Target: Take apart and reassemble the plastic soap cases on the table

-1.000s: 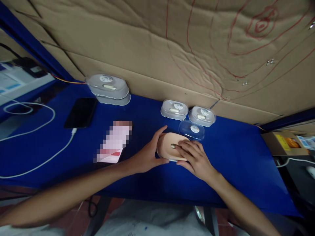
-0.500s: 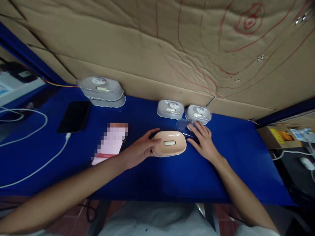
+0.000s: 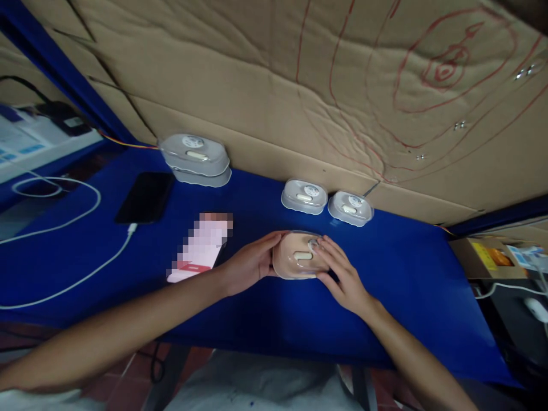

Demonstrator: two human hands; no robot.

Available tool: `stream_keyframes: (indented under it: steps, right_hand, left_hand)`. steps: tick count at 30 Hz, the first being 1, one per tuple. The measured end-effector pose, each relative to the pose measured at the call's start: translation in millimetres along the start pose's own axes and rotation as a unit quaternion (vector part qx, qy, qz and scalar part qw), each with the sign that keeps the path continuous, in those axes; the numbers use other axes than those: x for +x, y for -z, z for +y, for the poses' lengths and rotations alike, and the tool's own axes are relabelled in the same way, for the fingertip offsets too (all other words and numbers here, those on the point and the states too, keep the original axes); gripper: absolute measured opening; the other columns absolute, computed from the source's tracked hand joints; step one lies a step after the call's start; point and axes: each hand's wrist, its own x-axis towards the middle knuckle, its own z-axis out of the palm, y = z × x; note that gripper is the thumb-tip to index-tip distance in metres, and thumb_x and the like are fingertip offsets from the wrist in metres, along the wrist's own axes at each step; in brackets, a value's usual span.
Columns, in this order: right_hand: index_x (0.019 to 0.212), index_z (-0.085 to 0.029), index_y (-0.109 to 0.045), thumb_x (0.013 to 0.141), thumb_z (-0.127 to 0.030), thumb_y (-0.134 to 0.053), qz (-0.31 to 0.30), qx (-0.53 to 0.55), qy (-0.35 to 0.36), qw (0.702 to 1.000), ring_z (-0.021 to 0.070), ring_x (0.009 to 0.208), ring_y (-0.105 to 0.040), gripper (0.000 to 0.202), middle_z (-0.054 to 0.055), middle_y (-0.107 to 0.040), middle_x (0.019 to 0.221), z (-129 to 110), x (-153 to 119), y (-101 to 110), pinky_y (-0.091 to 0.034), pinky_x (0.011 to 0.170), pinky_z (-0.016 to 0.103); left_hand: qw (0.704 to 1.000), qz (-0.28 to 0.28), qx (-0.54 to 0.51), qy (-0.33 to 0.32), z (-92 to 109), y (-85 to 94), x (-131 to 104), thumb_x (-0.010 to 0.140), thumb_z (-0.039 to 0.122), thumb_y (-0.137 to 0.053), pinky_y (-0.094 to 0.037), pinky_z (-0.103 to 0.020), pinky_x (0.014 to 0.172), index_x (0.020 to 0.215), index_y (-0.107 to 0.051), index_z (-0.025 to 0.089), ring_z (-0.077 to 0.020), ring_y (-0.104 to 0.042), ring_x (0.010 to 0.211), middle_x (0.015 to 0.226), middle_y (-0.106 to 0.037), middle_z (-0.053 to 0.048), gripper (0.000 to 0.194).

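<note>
A: What's around the work on the blue table (image 3: 406, 268)?

B: Plenty along its far edge, below the cardboard wall (image 3: 214, 85); a stack of clear-topped containers (image 3: 197, 162) near the far left corner; then a first small case (image 3: 299, 200) and a second small case (image 3: 349, 211), side by side; a carton (image 3: 468, 260) and a white mouse (image 3: 537, 310) off past the right edge.

A: And closer in?

B: A black phone (image 3: 145, 197) toward the left edge, a white cable (image 3: 132, 228) at its near end; a lit phone (image 3: 201, 245) between that and the left hand (image 3: 252, 265), whose forearm passes right by the phone's near end.

A: Where's the peach case (image 3: 291, 271), and how do the hands stand?

B: Midway between the near and far edges; the left hand is curled round its left end, holding it; the right hand (image 3: 345, 279) is half open, fingers over the right end, hiding part of it; whether it grips or only presses, I can't tell.

A: Anything different from half a second ago?

B: The clear cover (image 3: 313, 244); it lay on the table just beyond the case, under the right hand; now it's over the case; whether it's fully seated, I can't tell.
</note>
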Motion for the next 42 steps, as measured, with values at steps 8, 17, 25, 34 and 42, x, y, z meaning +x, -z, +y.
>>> stream_keyframes:
  steps: [8,17,25,34,42]
  right_hand:
    - [0.168,-0.036,-0.032,0.105,-0.026,-0.064,-0.006,-0.079,0.050,0.996,0.0352,0.161,-0.033,0.072,0.011,-0.047,0.167,-4.5,-0.4,-2.9,-0.046,0.123,0.064]
    - [0.171,-0.031,-0.023,0.104,-0.024,-0.065,-0.011,-0.116,0.091,0.989,0.0339,0.163,-0.029,0.080,0.017,-0.046,0.166,-8.3,2.8,-6.0,-0.047,0.123,0.060]
    - [0.164,-0.033,-0.042,0.105,-0.028,-0.064,-0.038,-0.076,0.058,0.995,0.0326,0.160,-0.036,0.063,0.012,-0.050,0.163,-6.5,3.5,5.8,-0.047,0.124,0.058]
    - [0.159,-0.036,-0.049,0.104,-0.033,-0.063,0.026,-0.216,-0.058,0.974,0.0375,0.156,-0.041,0.056,0.010,-0.053,0.162,34.4,-73.2,58.6,-0.044,0.120,0.066]
    - [0.159,-0.029,-0.052,0.105,-0.038,-0.051,0.203,-0.364,-0.212,0.884,0.0408,0.142,-0.051,0.054,0.019,-0.051,0.158,155.9,-134.5,120.4,-0.043,0.114,0.066]
  left_hand:
    - [1.000,-0.005,0.010,-0.016,-3.8,0.5,-1.3,0.098,0.046,-0.073,-0.058,-0.037,0.088,0.132,-0.069,0.025,-0.0254,-0.071,0.109,0.128,-0.074,-0.010,0.040]
    - [0.999,-0.013,0.049,-0.016,-0.8,-3.8,-3.7,0.096,0.052,-0.075,-0.058,-0.037,0.091,0.136,-0.065,0.027,-0.0263,-0.068,0.116,0.143,-0.066,-0.010,0.049]
    - [0.914,0.055,0.361,-0.178,-1.2,2.1,2.4,0.103,0.057,-0.058,-0.048,-0.047,0.116,0.135,-0.068,0.029,-0.0328,-0.052,0.143,0.149,-0.057,-0.010,0.044]
    - [0.615,0.029,0.714,-0.332,48.8,0.0,63.7,0.100,0.034,-0.064,-0.012,-0.062,0.132,0.160,-0.045,0.023,-0.0398,-0.012,0.166,0.179,-0.018,-0.015,0.064]
    - [0.670,0.020,0.687,-0.279,64.5,14.6,79.5,0.098,0.046,-0.068,-0.024,-0.059,0.129,0.149,-0.060,0.024,-0.0422,-0.029,0.161,0.176,-0.030,-0.018,0.056]
